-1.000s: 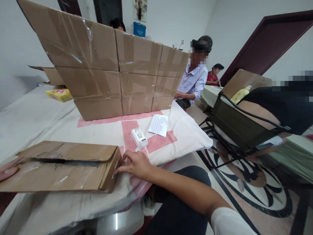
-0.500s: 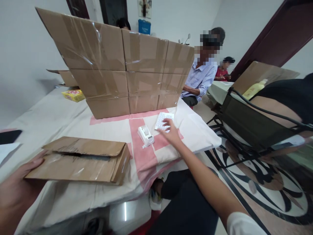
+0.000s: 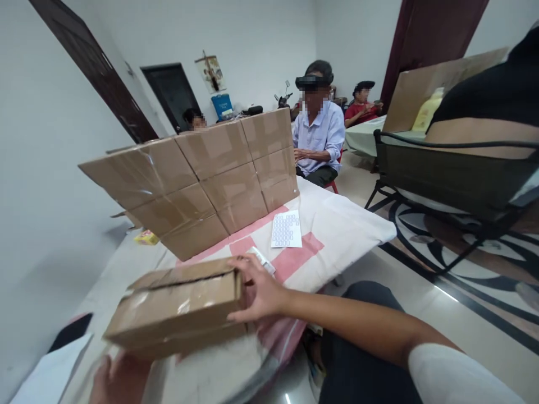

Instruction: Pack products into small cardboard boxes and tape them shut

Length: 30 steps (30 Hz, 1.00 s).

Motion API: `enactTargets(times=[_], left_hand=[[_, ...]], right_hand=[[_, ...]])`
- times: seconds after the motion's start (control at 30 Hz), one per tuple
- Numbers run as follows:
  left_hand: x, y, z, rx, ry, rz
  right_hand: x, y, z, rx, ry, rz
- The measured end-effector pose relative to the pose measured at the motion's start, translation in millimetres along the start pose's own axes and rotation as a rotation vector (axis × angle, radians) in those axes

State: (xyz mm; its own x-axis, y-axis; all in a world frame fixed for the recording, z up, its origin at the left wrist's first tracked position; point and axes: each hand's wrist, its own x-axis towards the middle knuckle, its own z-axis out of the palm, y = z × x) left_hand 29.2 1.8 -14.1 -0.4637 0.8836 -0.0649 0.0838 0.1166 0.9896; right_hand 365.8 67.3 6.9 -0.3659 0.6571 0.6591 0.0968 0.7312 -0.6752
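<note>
A brown cardboard box (image 3: 181, 300), with clear tape on it and a dark slit along its top flaps, is tilted at the near side of the table. My right hand (image 3: 259, 292) grips its right end, fingers over the top corner and thumb lower on the end face. Under the box's left part is my left hand (image 3: 122, 376), blurred, its thumb at the near side and its fingers mostly hidden beneath. Just behind my right hand a white tape dispenser (image 3: 263, 260) is partly covered. Farther off lies a sheet of printed labels (image 3: 286, 229).
A wall of taped cardboard boxes (image 3: 219, 174) stands across the table's far side. At left are a yellow packet (image 3: 146, 238), a dark flat object (image 3: 71, 331) and white paper (image 3: 54, 373). A person in a light shirt (image 3: 322, 134) sits beyond; a folding chair (image 3: 455, 179) stands right.
My right hand has left the label sheet and taken hold of the box's right end. The box has turned and tilted, and my left hand has shifted beneath it. The view has swung too.
</note>
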Motion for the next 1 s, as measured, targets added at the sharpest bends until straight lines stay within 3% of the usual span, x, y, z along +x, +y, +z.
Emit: enactTargets(times=[0.1, 0.2, 0.3, 0.4, 0.53, 0.67, 0.8, 0.93, 1.0], left_hand=[[5, -17, 10.0, -0.109, -0.156, -0.054], [11, -35, 19.5, 0.003, -0.176, -0.015], [13, -44, 29.9, 0.212, -0.218, 0.081], [13, -44, 40.5, 0.397, -0.360, 0.139], [11, -42, 49.0, 0.518, -0.393, 0.220], [8, -44, 50.0, 0.574, -0.368, 0.288], [9, -48, 48.4, 0.711, -0.433, 0.375], [10, -47, 50.6, 0.742, -0.464, 0.439], [7, -43, 54.5, 0.751, -0.475, 0.448]], right_hand=[[-7, -3, -67, -0.143, 0.296, 0.026], [-23, 10, -144, -0.414, 0.606, 0.127], [-49, 49, -211, -0.726, 0.861, 0.260], [-79, 96, -253, -0.945, 1.014, 0.372], [-98, 132, -273, -1.055, 0.943, 0.467], [-91, 127, -275, -1.119, 0.817, 0.581], [-58, 128, -277, -1.177, 0.624, 0.692], [-12, 170, -280, -1.210, 0.483, 0.809], [3, 193, -278, -1.208, 0.300, 0.960]])
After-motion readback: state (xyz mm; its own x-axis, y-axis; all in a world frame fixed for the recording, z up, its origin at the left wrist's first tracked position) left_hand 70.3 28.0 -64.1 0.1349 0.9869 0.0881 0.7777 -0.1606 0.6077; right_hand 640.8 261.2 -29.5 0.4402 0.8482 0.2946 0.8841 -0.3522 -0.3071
